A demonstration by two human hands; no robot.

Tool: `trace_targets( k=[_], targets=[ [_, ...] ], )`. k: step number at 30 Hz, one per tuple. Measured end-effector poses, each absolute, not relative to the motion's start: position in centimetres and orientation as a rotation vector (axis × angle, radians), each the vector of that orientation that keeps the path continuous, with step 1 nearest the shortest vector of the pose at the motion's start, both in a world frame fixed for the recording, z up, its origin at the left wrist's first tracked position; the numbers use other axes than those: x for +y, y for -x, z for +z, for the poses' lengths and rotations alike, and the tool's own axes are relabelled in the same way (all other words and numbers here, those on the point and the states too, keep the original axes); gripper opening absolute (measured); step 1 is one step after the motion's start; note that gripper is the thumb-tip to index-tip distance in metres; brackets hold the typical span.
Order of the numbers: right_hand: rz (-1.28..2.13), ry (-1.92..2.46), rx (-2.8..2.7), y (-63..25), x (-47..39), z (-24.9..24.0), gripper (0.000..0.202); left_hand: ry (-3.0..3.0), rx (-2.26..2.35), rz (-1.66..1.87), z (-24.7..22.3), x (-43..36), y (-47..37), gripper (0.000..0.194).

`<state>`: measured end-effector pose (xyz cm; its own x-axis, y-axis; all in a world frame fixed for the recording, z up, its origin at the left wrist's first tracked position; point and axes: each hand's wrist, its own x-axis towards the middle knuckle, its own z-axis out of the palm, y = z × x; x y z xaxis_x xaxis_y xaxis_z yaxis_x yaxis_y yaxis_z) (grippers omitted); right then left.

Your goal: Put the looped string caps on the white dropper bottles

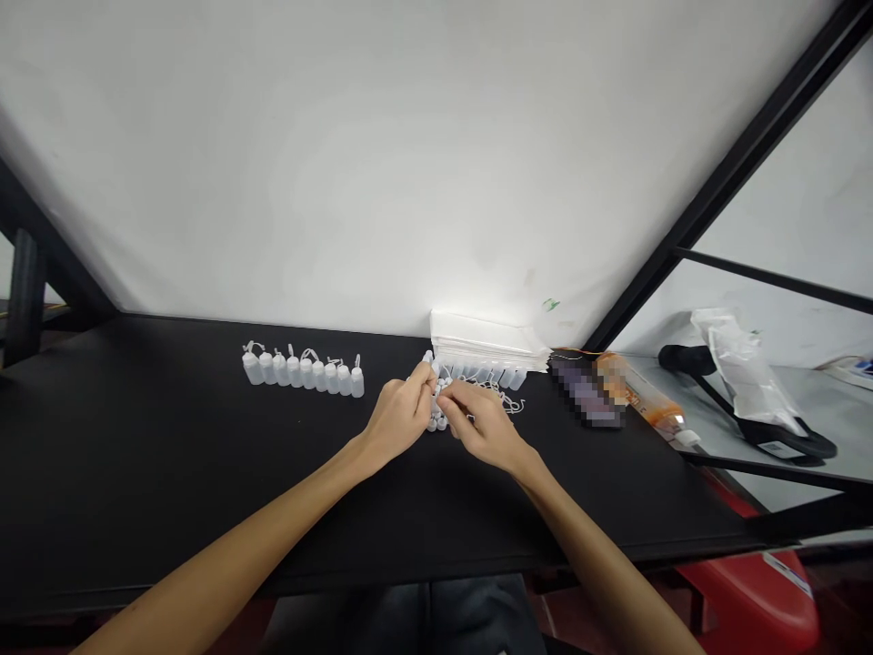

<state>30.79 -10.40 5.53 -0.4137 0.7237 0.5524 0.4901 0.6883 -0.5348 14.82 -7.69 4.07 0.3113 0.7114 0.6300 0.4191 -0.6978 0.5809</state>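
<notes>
My left hand point(404, 411) is closed, fingers curled, just left of a pile of small white caps point(440, 423) with strings. My right hand point(486, 423) is closed in a pinch, close against the left. Whatever lies between the fingertips is too small and covered to make out. Behind the hands, several small translucent bottles point(497, 375) lean along a stack of white sheets point(487, 338). Loose white strings point(511, 401) lie right of the pile. Off to the left, a row of small white plastic bottles point(304, 374) stands upright, capped, with string loops on top.
The black table point(205, 473) meets a white wall at the back. To the right lie a blurred dark object point(587, 393) and an orange-labelled bottle point(645, 400). Beyond the black frame, a clear plastic bag point(743, 364) rests on a black item. A red stool point(757, 600) stands below.
</notes>
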Motion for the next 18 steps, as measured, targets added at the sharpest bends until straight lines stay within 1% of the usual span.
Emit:
trace_targets(
  k=[4, 7, 9, 13, 15, 18],
  targets=[
    [0.533, 1.001, -2.045, -30.7, -10.1, 5.1, 0.041, -2.159, 0.995, 1.316, 4.0, -7.8, -15.0, 0.014],
    [0.691, 0.993, -1.916, -31.0, -10.0, 5.1, 0.044, -1.812, 0.878, 1.26, 4.5, -7.8, -15.1, 0.013],
    [0.76, 0.957, -1.812, -31.2, -9.9, 5.1, 0.045, -1.533, 0.749, 1.182, 5.1, -7.9, -15.1, 0.016],
    [0.744, 0.968, -1.746, -31.3, -9.8, 5.1, 0.035, -1.283, 0.646, 1.077, 6.1, -7.8, -14.9, 0.028],
    [0.742, 1.012, -1.752, -31.2, -9.8, 5.1, 0.03, -1.263, 0.671, 1.071, 6.4, -7.7, -14.7, 0.029],
    [0.81, 1.034, -1.709, -31.1, -9.7, 5.0, 0.029, -1.264, 0.67, 1.098, 6.6, -7.7, -14.7, 0.028]
  ],
)
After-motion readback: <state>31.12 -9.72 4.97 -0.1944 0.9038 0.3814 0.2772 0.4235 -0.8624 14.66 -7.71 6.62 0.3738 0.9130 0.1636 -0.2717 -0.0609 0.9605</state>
